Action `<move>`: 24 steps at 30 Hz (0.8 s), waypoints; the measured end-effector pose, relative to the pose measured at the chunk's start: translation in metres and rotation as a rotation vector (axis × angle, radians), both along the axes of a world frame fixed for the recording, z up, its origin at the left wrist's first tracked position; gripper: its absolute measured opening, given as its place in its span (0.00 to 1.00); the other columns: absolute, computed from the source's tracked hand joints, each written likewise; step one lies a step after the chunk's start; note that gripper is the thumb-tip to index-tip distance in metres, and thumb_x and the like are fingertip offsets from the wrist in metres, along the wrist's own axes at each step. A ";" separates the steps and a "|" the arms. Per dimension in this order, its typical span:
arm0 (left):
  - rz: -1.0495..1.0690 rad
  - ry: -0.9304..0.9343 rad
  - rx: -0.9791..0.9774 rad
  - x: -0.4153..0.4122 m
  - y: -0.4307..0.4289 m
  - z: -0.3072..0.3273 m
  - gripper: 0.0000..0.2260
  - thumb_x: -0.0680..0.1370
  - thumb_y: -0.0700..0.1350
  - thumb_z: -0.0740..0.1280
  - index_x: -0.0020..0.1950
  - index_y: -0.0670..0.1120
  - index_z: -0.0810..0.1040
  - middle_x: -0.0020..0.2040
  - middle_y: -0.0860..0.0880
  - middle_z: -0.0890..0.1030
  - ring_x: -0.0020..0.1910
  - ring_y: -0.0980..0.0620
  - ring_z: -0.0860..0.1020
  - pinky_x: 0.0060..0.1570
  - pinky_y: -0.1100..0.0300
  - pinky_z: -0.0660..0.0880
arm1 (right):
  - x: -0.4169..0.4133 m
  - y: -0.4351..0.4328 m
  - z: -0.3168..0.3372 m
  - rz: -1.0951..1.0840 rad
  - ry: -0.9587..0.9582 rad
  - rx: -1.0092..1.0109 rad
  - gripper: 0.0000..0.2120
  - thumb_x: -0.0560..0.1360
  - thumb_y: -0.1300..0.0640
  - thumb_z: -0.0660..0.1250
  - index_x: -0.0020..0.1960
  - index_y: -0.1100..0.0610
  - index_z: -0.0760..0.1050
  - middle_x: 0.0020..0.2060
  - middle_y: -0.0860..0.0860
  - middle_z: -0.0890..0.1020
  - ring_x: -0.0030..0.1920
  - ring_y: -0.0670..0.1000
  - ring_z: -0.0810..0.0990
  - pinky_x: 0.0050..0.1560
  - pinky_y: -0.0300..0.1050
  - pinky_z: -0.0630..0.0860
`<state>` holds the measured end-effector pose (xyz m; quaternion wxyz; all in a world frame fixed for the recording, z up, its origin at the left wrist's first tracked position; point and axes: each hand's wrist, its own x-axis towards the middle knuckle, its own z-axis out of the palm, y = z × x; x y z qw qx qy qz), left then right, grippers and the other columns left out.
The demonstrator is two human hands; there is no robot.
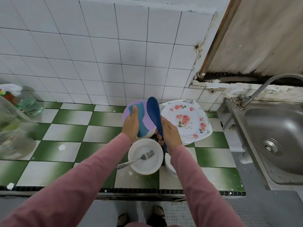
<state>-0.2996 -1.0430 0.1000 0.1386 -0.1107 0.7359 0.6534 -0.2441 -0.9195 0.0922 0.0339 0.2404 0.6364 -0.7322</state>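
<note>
Fingers of right hand (170, 135) clench blue spoon (153, 110) — handle partly hidden; left hand (131, 123) grips teal cloth (142, 126).

The dark blue plastic rice paddle (153, 110) stands nearly upright in the air, broad oval blade on top. Its slim handle runs down through the right hand (168, 135), whose fingers curl round it, and the handle's tip pokes out below the wrist. Just beside it on the left, a limp, crumpled teal cloth (141, 125) lies along the left hand (131, 123), thumb pressed on its upper end and lower end hanging past the heel of the hand. Cloth and paddle are close but apart, both held above the green-and-white tiled counter (65, 128).
</note>
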 end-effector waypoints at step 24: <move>-0.343 0.499 -0.310 -0.007 0.021 0.011 0.26 0.84 0.54 0.52 0.80 0.48 0.52 0.78 0.50 0.61 0.77 0.51 0.60 0.75 0.54 0.58 | 0.010 0.004 -0.005 0.119 0.090 0.015 0.23 0.81 0.69 0.60 0.74 0.54 0.68 0.59 0.60 0.75 0.38 0.51 0.76 0.35 0.42 0.74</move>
